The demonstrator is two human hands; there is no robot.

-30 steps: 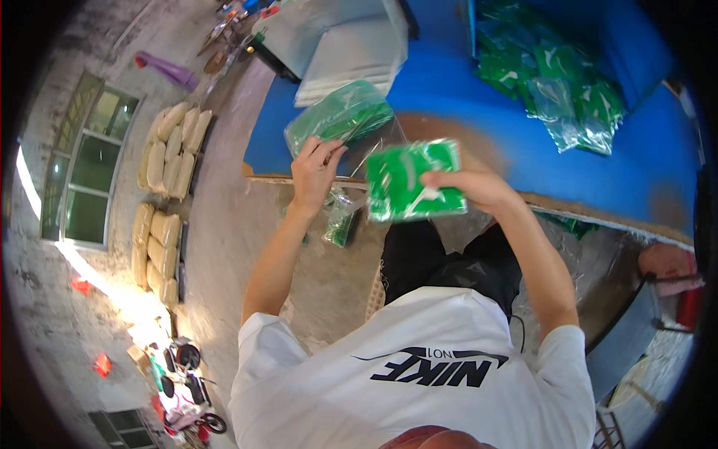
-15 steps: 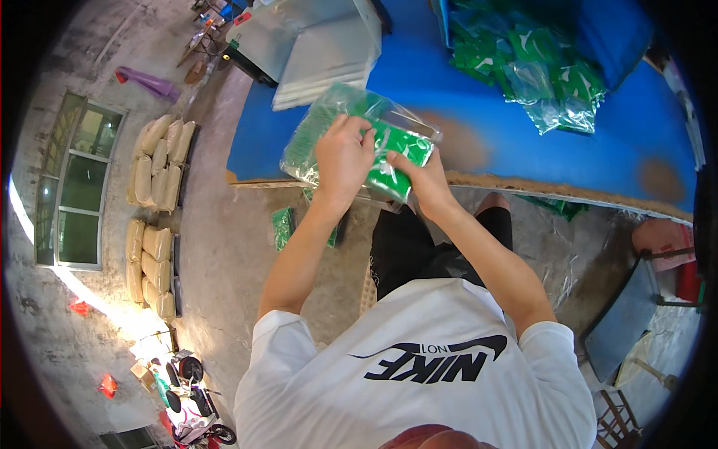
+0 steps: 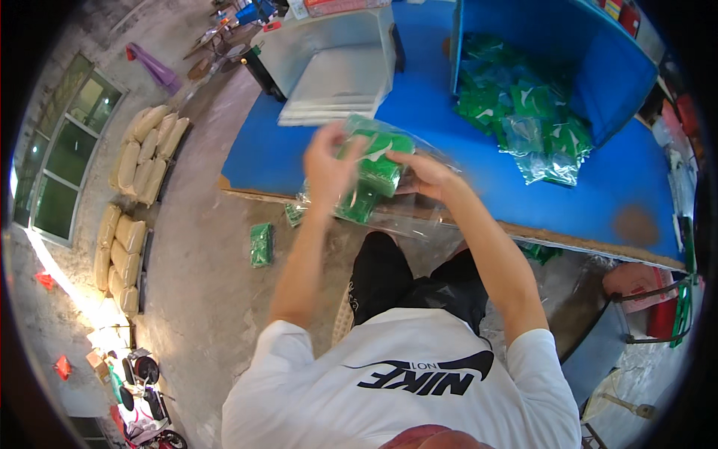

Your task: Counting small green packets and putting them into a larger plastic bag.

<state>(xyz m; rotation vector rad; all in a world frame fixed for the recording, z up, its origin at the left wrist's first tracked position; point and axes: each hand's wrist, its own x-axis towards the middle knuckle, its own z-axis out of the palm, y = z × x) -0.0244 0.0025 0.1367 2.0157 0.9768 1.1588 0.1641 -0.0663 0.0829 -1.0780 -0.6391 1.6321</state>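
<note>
Left hand (image 3: 329, 166) and right hand (image 3: 425, 173), fingers closed on a clear plastic bag (image 3: 374, 196) filled with green packets (image 3: 372, 173); the left hand grips the bag's left side with fingers curled, slightly blurred, and the right hand grips its right side, thumb and fingers pinched on the plastic. The bag is held in the air just above the near edge of the blue table (image 3: 449, 142), between the two hands, in front of the person's chest. Further back on the table, a stack of flat grey sheets (image 3: 336, 88) lies before a grey box (image 3: 329, 37); to the right, a heap of green packets in clear bags (image 3: 527, 120) spills from an open blue bin (image 3: 598, 67). On the concrete floor (image 3: 202, 247) to the left, one green packet (image 3: 260, 245) lies alone and another (image 3: 294, 215) sits just below the table edge. Pale sacks (image 3: 142, 161) are stacked by the window (image 3: 63, 157)
</note>
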